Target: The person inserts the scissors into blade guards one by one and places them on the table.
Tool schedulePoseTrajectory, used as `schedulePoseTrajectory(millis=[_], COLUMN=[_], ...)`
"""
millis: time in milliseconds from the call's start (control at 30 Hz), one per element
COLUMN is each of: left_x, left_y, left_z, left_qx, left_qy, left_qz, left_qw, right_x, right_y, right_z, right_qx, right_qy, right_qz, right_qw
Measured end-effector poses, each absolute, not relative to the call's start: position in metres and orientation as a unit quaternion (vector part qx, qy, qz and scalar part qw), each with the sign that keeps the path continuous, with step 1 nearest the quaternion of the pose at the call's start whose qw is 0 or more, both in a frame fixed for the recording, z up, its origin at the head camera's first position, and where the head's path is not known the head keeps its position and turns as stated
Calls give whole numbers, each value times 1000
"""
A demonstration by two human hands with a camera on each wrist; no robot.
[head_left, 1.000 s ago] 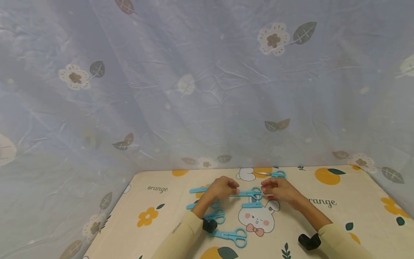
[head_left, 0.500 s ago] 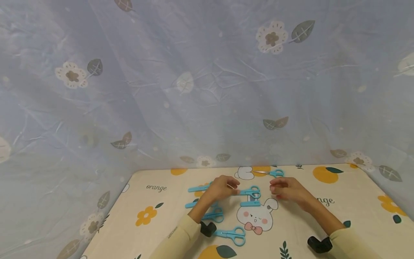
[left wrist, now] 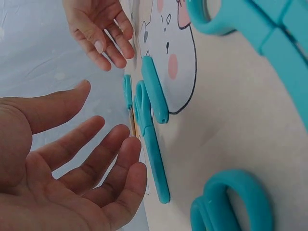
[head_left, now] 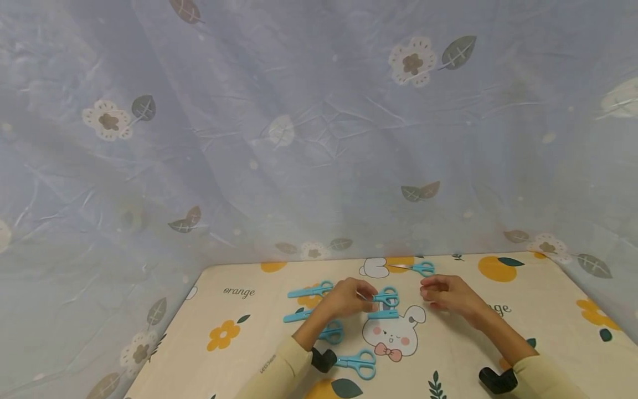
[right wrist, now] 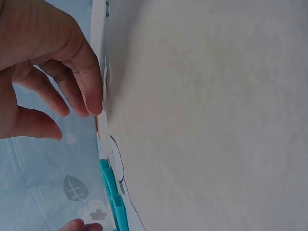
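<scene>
My left hand (head_left: 349, 298) hovers beside a pair of light-blue scissors (head_left: 387, 297) with a sheath over the blades. Its fingers are loosely bent and spread, with nothing between them in the left wrist view. The sheathed scissors (left wrist: 155, 159) lie flat on the cloth there, next to a loose blue sheath (left wrist: 155, 89). Seen from the head, that loose sheath (head_left: 384, 315) lies just nearer than the scissors. Off to the right, my right hand (head_left: 452, 296) holds nothing, its fingers relaxed above the cloth. Unsheathed scissors (head_left: 423, 269) with a bare metal blade lie behind it.
Several more blue sheathed scissors (head_left: 356, 363) lie around and under my left forearm. Another pair (head_left: 309, 290) is at the back left. The printed tablecloth (head_left: 269, 327) meets a hanging flowered sheet (head_left: 319, 183) at its far edge.
My right hand has drawn away to the right from the sheathed scissors' handles. My left fingers have come off their sheath and shifted slightly toward me.
</scene>
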State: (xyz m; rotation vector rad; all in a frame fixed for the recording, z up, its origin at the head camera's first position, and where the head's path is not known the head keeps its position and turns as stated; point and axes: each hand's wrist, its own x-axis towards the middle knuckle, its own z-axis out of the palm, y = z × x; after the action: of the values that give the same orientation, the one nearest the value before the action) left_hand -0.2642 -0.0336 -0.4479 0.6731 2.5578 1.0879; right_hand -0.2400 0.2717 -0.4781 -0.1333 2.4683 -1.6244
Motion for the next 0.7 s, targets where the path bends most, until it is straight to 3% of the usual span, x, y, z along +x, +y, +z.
schedulePoseTrajectory(millis=[700], left_x=[-257], left_y=[-29], left_z=[-452], left_qx=[253], left_qy=[881], left_qz=[371], left_qw=[151], right_x=[-271], right_y=[309], right_z=[-490], right_qx=[-58], right_qy=[861], right_qz=[-503], right_qw=[45])
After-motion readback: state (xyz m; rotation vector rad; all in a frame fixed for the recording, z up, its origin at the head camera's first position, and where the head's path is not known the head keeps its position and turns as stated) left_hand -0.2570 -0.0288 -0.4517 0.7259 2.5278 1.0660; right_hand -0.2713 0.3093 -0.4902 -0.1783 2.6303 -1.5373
